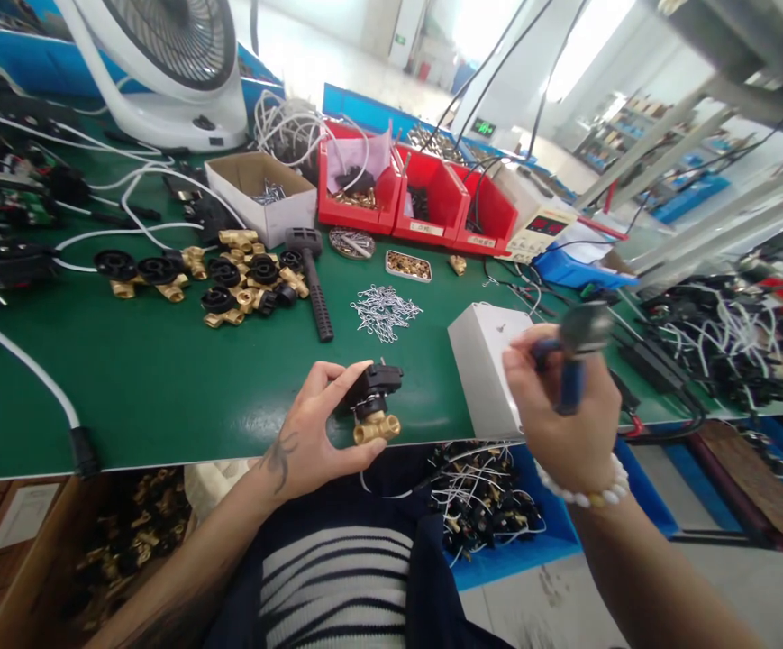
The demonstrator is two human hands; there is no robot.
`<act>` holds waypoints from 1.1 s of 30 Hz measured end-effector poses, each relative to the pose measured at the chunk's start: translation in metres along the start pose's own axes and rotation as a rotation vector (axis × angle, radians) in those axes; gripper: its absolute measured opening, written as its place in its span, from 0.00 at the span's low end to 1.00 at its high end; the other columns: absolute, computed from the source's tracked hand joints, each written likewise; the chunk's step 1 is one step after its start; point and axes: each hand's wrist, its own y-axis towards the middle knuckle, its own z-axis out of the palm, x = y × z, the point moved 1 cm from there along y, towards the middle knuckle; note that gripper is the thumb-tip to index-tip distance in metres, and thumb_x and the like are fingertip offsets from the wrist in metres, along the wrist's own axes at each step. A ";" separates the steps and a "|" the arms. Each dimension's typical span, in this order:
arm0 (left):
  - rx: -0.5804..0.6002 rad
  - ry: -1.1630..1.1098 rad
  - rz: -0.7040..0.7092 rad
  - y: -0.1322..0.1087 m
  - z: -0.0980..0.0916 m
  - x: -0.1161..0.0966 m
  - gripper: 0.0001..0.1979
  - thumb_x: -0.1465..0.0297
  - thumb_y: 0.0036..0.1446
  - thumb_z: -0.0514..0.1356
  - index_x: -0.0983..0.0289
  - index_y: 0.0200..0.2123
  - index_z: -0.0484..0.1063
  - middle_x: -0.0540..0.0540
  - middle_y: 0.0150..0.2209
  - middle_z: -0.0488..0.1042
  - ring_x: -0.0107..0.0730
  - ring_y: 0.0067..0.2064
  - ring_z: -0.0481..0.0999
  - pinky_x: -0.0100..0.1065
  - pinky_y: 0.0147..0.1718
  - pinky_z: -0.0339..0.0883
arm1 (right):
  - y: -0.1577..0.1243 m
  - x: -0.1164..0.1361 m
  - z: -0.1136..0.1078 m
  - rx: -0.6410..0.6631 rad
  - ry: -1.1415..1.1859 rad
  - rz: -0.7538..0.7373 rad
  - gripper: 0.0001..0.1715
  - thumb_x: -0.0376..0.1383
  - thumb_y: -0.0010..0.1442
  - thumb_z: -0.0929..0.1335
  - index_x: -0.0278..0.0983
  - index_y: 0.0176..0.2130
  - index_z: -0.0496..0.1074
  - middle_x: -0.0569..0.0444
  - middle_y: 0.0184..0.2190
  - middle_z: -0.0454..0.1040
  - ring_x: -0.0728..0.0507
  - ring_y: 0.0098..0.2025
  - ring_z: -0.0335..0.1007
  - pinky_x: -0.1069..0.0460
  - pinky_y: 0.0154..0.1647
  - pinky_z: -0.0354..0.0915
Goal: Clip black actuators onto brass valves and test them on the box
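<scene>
My left hand [314,431] pinches a brass valve with a black cap [374,404] at the near edge of the green table [161,379]. My right hand [559,410] is closed round the blue handle of a powered screwdriver [577,347], lifted above a white box [486,365]. The tool's head is blurred. A pile of the same brass and black valves [229,275] lies further back on the left. Small wire clips [384,311] are scattered mid-table.
A black mallet [314,275], a cardboard box [262,194], three red bins [424,198] and a white fan [175,72] stand behind. White cables cross the left. A blue bin of wired parts [492,509] and a carton of valves [121,541] sit below the table edge.
</scene>
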 end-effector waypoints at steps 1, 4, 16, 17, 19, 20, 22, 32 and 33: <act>-0.004 0.000 0.002 0.000 0.000 0.000 0.37 0.65 0.52 0.67 0.56 0.65 0.62 0.54 0.48 0.65 0.36 0.49 0.69 0.38 0.53 0.70 | -0.001 0.000 0.001 -0.048 0.011 0.007 0.04 0.33 0.65 0.66 0.39 0.42 0.68 0.55 0.31 0.70 0.47 0.29 0.65 0.51 0.31 0.63; 0.003 0.008 -0.001 0.001 0.000 0.001 0.38 0.65 0.52 0.67 0.57 0.65 0.61 0.54 0.49 0.65 0.37 0.50 0.69 0.38 0.54 0.70 | -0.003 0.001 0.010 0.328 -0.075 -0.113 0.07 0.28 0.62 0.63 0.39 0.39 0.67 0.55 0.28 0.69 0.48 0.24 0.63 0.52 0.25 0.58; 0.015 0.003 -0.004 0.003 0.001 -0.001 0.37 0.65 0.52 0.67 0.57 0.65 0.62 0.54 0.48 0.65 0.37 0.49 0.69 0.39 0.54 0.70 | -0.006 0.005 0.014 0.531 -0.207 -0.272 0.10 0.25 0.60 0.60 0.37 0.37 0.67 0.55 0.26 0.69 0.48 0.22 0.62 0.52 0.24 0.56; 0.015 0.001 -0.005 0.003 0.001 -0.001 0.37 0.65 0.52 0.67 0.57 0.65 0.62 0.54 0.48 0.65 0.37 0.49 0.70 0.39 0.54 0.70 | -0.006 0.005 0.013 0.552 -0.220 -0.277 0.11 0.25 0.61 0.60 0.37 0.37 0.68 0.54 0.26 0.69 0.48 0.23 0.63 0.52 0.24 0.56; 0.016 0.001 -0.009 0.003 0.001 -0.001 0.37 0.65 0.52 0.67 0.57 0.65 0.62 0.54 0.48 0.65 0.38 0.49 0.70 0.40 0.53 0.70 | -0.003 0.005 0.009 0.392 -0.152 -0.222 0.09 0.27 0.63 0.62 0.37 0.40 0.68 0.54 0.29 0.70 0.48 0.26 0.65 0.53 0.26 0.59; 0.016 0.001 -0.010 0.002 0.001 -0.001 0.37 0.65 0.52 0.67 0.57 0.64 0.62 0.55 0.48 0.65 0.38 0.50 0.70 0.40 0.53 0.70 | -0.002 0.006 0.006 0.254 -0.097 -0.184 0.08 0.28 0.63 0.63 0.37 0.42 0.67 0.55 0.30 0.70 0.49 0.27 0.65 0.53 0.28 0.60; 0.015 0.002 -0.011 0.002 0.001 -0.001 0.36 0.64 0.52 0.67 0.57 0.64 0.62 0.55 0.48 0.65 0.38 0.49 0.70 0.41 0.53 0.70 | -0.001 0.007 0.003 0.065 -0.023 -0.154 0.08 0.28 0.62 0.64 0.38 0.42 0.65 0.56 0.31 0.70 0.49 0.26 0.64 0.54 0.28 0.61; 0.014 -0.002 -0.009 0.002 0.000 -0.002 0.37 0.64 0.52 0.67 0.57 0.64 0.62 0.55 0.48 0.65 0.39 0.50 0.70 0.42 0.54 0.71 | 0.003 0.010 0.000 0.065 -0.103 -0.132 0.08 0.29 0.63 0.64 0.41 0.42 0.66 0.54 0.31 0.72 0.46 0.26 0.65 0.51 0.28 0.61; 0.012 0.000 -0.009 0.002 0.000 -0.002 0.37 0.64 0.52 0.67 0.57 0.64 0.62 0.55 0.48 0.65 0.39 0.50 0.70 0.42 0.54 0.71 | 0.002 0.010 0.001 0.031 -0.086 -0.134 0.09 0.29 0.62 0.64 0.42 0.41 0.66 0.55 0.31 0.71 0.46 0.26 0.64 0.51 0.27 0.61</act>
